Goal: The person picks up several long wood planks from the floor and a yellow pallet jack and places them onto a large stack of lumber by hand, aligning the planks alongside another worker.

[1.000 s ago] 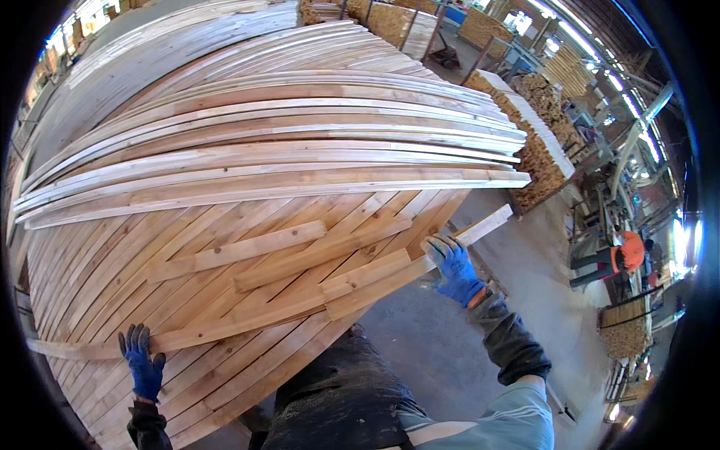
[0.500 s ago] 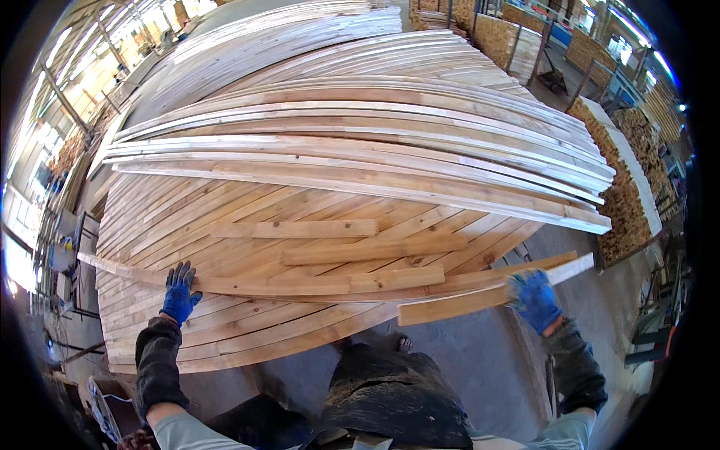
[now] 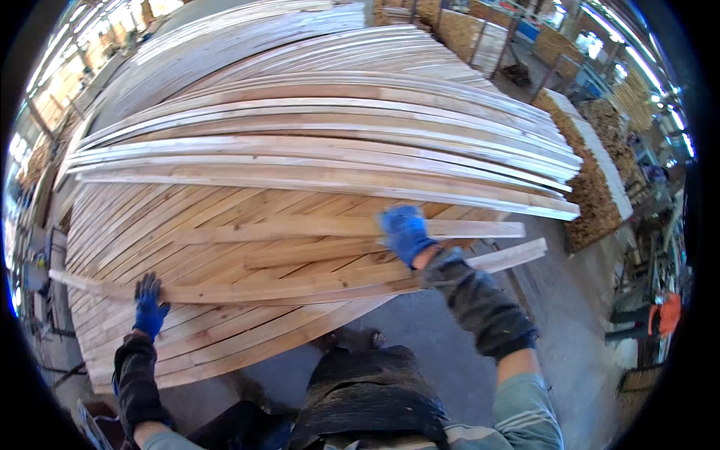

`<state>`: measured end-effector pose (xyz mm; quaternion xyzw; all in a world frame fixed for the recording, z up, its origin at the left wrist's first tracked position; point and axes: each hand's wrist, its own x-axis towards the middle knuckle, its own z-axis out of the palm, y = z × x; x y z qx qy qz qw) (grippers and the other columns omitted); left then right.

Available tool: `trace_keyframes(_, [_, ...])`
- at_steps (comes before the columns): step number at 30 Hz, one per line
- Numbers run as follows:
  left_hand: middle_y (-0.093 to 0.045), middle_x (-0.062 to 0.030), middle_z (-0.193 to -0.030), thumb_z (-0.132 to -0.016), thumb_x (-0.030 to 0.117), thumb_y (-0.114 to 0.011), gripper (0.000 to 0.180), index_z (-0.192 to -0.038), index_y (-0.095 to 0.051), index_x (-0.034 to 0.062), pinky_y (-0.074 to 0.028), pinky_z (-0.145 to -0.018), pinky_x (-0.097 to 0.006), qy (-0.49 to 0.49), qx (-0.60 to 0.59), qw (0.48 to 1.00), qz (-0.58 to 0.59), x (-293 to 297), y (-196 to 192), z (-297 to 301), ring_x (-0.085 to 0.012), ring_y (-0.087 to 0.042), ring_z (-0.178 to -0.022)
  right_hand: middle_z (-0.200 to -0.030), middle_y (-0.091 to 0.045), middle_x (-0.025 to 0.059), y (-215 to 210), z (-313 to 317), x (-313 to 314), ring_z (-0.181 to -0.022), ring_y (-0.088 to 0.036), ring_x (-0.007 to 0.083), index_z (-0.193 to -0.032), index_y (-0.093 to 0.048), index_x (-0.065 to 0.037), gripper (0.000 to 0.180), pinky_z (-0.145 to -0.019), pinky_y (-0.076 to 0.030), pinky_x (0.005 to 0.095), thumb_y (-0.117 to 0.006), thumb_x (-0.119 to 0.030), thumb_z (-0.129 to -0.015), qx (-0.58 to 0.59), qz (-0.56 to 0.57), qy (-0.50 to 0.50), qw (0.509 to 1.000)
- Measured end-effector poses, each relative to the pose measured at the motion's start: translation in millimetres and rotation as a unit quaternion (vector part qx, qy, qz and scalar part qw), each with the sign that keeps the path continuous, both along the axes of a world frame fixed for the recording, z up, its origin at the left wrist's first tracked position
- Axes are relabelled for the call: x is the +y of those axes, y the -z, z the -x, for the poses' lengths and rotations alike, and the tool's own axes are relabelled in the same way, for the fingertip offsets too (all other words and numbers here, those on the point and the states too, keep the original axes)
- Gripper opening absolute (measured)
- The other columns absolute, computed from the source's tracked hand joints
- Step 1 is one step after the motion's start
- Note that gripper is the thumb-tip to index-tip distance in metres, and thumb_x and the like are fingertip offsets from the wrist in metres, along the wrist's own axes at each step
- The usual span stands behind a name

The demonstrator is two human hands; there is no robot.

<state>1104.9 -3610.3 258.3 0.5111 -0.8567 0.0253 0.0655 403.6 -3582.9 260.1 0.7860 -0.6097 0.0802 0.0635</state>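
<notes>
At the near left of the wood stack, my left hand, in a blue glove, lies with fingers spread on the long near board. Farther right, my right hand, also gloved in blue and blurred, is closed around a pale wooden board that shows on both sides of it. Just nearer than that hand lies another short board. Below my right forearm, a pale board end sticks out past the stack's right edge. The forearm hides where it meets the near boards.
Long narrow boards lie side by side across the stack beyond my hands. More boards are at the back. A pile of cut wood stands at the right. Grey floor shows between the stack and my dark apron.
My right hand has moved left and away from me, from the near right board to one farther over the stack. My left hand stays on the near board. The view has shifted slightly.
</notes>
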Motion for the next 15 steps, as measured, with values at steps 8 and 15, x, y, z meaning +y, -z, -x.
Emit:
trace_keyframes(8, [-0.041, -0.0165, -0.151, -0.066, 0.001, -0.069, 0.077, -0.138, -0.044, 0.0081, -0.015, -0.121, -0.053, 0.005, 0.016, 0.999, 0.029, 1, 16, -17, -0.0380, -0.031, -0.144, -0.119, -0.058, 0.0144, -31, -72, 83, -0.107, -0.056, 0.0319, -0.138, -0.050, -0.008, 0.066, -0.095, -0.042, 0.0491, -0.068, -0.034, -0.081, -0.078, -0.004, -0.093, 0.993])
trace_keyframes(15, [-0.047, -0.0163, -0.143, -0.068, 0.006, -0.067, 0.070, -0.135, -0.047, 0.0067, -0.015, -0.121, -0.054, 0.018, 0.014, 1.000, 0.017, -3, 12, -13, -0.0376, -0.035, -0.141, -0.103, -0.060, 0.0071, -2, -73, 100, -0.098, -0.058, 0.0261, -0.125, -0.059, -0.012, 0.041, -0.084, -0.045, 0.0451, -0.057, -0.021, -0.084, 0.032, -0.055, -0.050, 0.997])
